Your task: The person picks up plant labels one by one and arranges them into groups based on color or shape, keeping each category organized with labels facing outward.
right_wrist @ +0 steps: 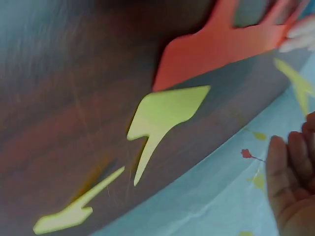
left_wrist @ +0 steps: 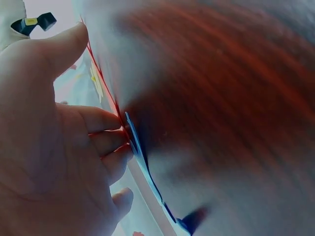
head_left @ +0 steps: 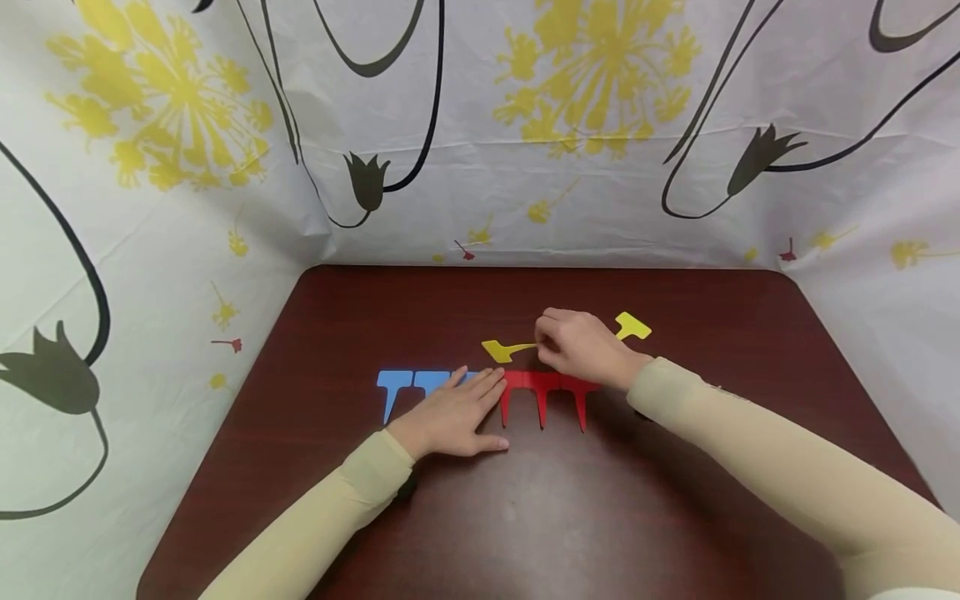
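Observation:
My left hand (head_left: 453,417) lies flat with its fingers extended over a row of T-shaped plant labels. Its fingertips cover part of the blue plant labels (head_left: 395,380) and touch the nearest of the red plant labels (head_left: 542,382). Just beyond the row, my right hand (head_left: 585,346) has curled fingers and pinches the thin stem end of a yellow plant label (head_left: 497,351); the thumb's contact is hidden. Another yellow plant label (right_wrist: 167,110) lies beside the red end of the row in the right wrist view, and a further yellow plant label (head_left: 633,326) lies behind my right wrist.
The dark reddish-brown table (head_left: 510,533) has rounded far corners. White patterned cloth (head_left: 480,192) with yellow and grey flowers hangs behind it and along both sides. My right forearm (head_left: 780,458) crosses the table's right half.

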Action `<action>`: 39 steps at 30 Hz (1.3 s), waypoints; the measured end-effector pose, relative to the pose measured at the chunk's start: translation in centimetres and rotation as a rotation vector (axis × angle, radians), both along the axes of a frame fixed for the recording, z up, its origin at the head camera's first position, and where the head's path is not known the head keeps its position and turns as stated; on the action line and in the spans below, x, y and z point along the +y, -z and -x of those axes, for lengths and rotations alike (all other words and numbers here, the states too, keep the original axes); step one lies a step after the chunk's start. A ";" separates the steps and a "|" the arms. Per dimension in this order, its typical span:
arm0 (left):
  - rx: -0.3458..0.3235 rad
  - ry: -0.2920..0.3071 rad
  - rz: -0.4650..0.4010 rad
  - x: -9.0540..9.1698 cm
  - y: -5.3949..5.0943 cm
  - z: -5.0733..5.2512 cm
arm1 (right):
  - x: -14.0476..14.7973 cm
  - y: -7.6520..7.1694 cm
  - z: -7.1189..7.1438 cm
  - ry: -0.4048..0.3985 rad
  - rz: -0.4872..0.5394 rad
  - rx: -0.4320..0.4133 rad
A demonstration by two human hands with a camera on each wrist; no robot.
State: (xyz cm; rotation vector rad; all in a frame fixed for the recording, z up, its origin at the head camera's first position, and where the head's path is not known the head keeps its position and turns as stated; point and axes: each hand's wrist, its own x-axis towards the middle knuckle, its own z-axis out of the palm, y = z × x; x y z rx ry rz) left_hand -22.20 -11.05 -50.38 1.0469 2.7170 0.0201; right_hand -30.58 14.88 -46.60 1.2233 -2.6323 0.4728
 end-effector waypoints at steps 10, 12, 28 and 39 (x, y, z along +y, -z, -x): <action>0.012 -0.008 -0.016 -0.1 -0.1 0.1 | 2.9 -1.1 -1.7 0.249 0.113 -0.395; 0.015 -0.011 -0.030 0.0 0.0 0.2 | 3.8 -1.2 -2.1 0.282 0.108 -0.460; 0.047 0.041 -0.074 1.5 -0.8 0.0 | 10.1 0.7 -5.0 0.427 0.187 -0.636; 0.046 0.082 -0.082 3.5 -0.8 -0.4 | 13.7 0.6 -7.3 0.529 0.236 -0.625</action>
